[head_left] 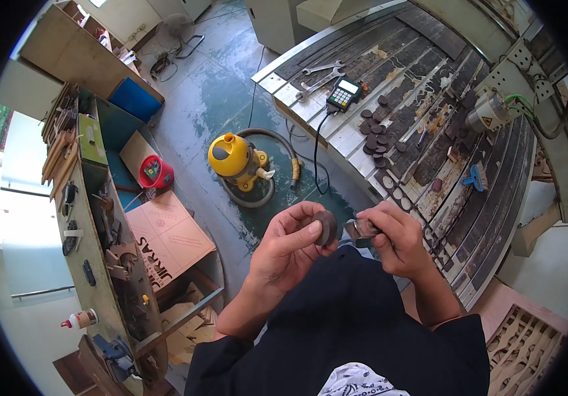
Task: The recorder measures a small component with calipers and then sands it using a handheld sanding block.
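Pinching a dark disc (325, 228) between thumb and fingers, I am holding it at the tip of the left hand (288, 247), on the side toward the right hand (395, 239). The left thumb is lying across the disc's face and pointing right, while the fingers are curling behind it. With the right hand I am gripping a small metallic piece (361, 228), whose exact kind I cannot tell; its outer end is facing the disc across a narrow gap. The right fingers are folding over the piece, the thumb pressing in from below. Both forearms are angling inward, and the hands are meeting just beyond the black shirt (336, 317).

Farther off, to the right, a slotted machine bed (340, 140) is carrying more dark round pieces (379, 140) in a loose cluster, with a blue brush (474, 178) lying to their right. Beyond the cluster, a handheld controller (343, 94) is resting near two wrenches (320, 79). On the floor beyond the hands, a yellow vacuum cleaner (228, 155) is standing with its grey hose curving around it.
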Tool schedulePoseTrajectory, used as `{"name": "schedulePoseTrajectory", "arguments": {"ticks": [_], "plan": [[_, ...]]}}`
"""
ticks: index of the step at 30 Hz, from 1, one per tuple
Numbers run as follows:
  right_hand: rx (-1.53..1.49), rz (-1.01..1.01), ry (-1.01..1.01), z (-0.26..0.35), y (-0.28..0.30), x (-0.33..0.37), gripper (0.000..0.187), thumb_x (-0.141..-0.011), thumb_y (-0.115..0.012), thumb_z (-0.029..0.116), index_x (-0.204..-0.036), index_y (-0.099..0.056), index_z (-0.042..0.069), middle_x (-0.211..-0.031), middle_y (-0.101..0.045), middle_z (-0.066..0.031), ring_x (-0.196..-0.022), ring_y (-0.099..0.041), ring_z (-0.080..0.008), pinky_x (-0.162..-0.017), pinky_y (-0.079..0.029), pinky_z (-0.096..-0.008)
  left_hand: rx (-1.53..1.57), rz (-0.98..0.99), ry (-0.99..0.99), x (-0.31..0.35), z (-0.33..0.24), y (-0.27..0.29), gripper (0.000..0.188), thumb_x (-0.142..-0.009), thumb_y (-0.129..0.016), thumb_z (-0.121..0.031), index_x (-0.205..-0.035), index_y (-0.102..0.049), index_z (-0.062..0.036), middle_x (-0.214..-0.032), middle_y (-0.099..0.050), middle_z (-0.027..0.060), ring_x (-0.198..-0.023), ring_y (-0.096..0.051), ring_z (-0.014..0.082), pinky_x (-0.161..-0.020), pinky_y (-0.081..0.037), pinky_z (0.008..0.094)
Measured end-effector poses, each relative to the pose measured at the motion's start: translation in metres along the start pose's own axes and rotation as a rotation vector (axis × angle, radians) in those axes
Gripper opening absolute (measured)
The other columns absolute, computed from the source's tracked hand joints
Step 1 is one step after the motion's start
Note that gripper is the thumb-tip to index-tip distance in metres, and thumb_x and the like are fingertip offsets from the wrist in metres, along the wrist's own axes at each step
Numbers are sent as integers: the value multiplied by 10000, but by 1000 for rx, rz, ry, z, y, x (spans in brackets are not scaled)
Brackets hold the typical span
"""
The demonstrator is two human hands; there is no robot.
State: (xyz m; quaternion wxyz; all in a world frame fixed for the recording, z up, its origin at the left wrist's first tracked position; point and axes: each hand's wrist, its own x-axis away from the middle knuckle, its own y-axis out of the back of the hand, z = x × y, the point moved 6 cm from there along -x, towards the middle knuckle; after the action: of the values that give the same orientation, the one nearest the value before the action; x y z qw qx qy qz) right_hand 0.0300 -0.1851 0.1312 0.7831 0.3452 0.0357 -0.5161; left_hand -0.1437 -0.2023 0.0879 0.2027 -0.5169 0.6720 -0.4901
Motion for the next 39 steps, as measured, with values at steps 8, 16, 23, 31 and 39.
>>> {"name": "schedulePoseTrajectory", "arguments": {"ticks": [8,16,23,31,39], "plan": [[62,42,7,0,-3,0,233,-885,-624,86,-1089,-624,-26,-871,-596,-128,-752,-614,-290,-672,-502,-367,-4,-30,3,0,2,-2,270,-896,-674,-67,-1127,-560,17,-948,-643,120,-812,-661,223,-696,-519,306],[125,-105,-197,-50,3,13,220,-964,-563,142,-1080,-582,-45,-850,-567,-162,-722,-567,-339,-657,-462,-378,29,111,24,3,2,-16,262,-906,-664,-72,-1140,-568,-6,-981,-640,113,-829,-661,227,-698,-521,308],[-73,-103,-201,-28,4,12,276,-1001,-523,215,-1080,-583,-43,-839,-556,-120,-694,-536,-228,-638,-430,-320,158,0,71,-3,7,-5,321,-944,-595,-54,-1243,-522,36,-1039,-611,138,-907,-666,247,-788,-563,306],[-171,-90,-190,-23,5,14,235,-979,-560,170,-1077,-590,-41,-839,-558,-106,-673,-520,-195,-613,-422,-306,131,-14,100,-6,9,-7,322,-942,-622,-80,-1241,-554,19,-1019,-638,121,-921,-672,248,-805,-569,310],[-385,-102,-310,-16,0,19,221,-880,-713,130,-1045,-635,6,-705,-505,10,-611,-446,-72,-556,-345,-236,-274,-1,-63,-8,4,-10,265,-917,-647,-38,-1165,-571,16,-1028,-645,106,-954,-656,200,-836,-540,318]]}}
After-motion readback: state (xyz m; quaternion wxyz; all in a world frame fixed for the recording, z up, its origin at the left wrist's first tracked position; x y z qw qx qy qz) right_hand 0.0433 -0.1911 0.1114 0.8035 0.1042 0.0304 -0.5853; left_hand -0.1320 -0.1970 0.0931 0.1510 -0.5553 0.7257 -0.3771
